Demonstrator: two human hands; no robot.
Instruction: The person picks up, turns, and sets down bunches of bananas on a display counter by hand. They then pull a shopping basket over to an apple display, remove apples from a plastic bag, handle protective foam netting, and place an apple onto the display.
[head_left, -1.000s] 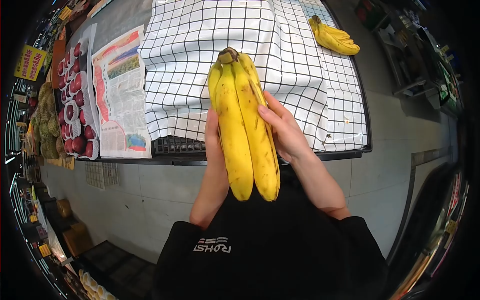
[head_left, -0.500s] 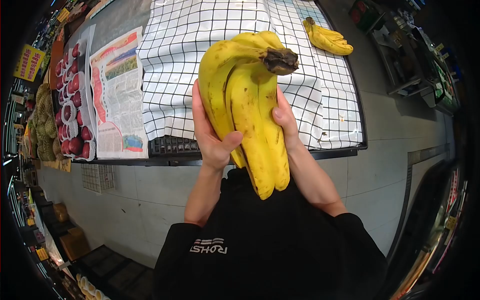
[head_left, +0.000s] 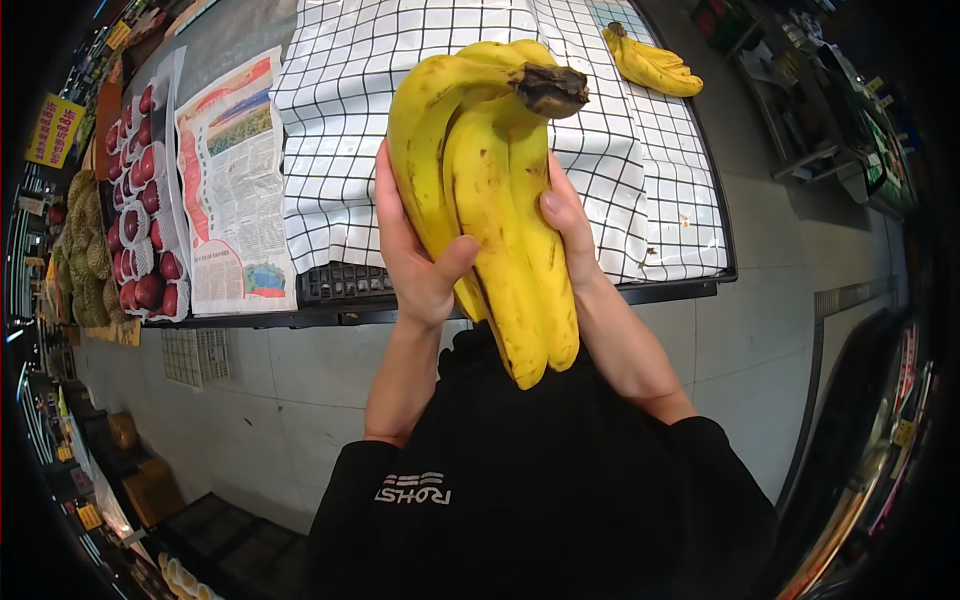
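Note:
A large bunch of yellow bananas with brown specks is held up between both hands in front of my chest. Its dark brown stem points up and to the right. My left hand grips the bunch's left side, the thumb lying across the front and the fingers partly hidden behind. On the right side my right hand holds it, thumb along the edge, fingers mostly behind the fruit. Beyond the hands, a white cloth with a black grid covers the table. A smaller banana bunch lies at the cloth's far right.
Left of the cloth are a newspaper and a tray of dark red fruit in foam nets. Spiky green fruit sits farther left. The table's black front edge runs below; a white wire basket stands under it.
The bunch has been turned, so its stem now points up and right and more bananas show. Both hands have shifted their hold, and the bunch has lately risen slightly.

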